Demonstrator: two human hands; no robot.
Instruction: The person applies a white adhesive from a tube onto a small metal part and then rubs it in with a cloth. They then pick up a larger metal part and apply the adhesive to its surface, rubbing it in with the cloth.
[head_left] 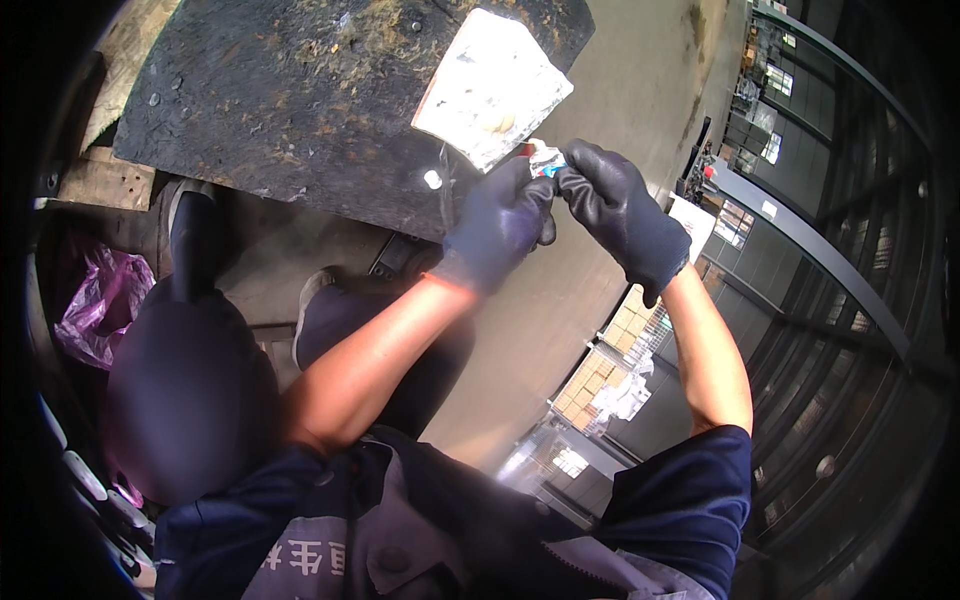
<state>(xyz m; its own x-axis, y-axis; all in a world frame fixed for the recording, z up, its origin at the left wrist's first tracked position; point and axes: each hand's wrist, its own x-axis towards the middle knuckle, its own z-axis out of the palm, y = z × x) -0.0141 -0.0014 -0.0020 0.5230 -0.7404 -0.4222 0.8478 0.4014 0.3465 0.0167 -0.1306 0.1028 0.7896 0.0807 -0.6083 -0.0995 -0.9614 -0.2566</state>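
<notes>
My left hand (pixel 498 222) and my right hand (pixel 622 212), both in dark work gloves, meet just past the right edge of a dark, stained board (pixel 270 110). Pinched between their fingers is a small crumpled packet (pixel 545 160), white with blue and red patches; its exact kind is unclear, since the gloves cover much of it. Right behind the left fingers lies a white, smudged slab (pixel 494 90) on the board. A small white scrap (pixel 433 179) rests near the board's front edge.
Below the board at the left are a purple plastic bag (pixel 105 305) and a wooden block (pixel 105 178). My legs and dark shoes are under the board's near edge. Stacked cartons (pixel 590 390) in wire cages stand across the grey floor (pixel 500 350).
</notes>
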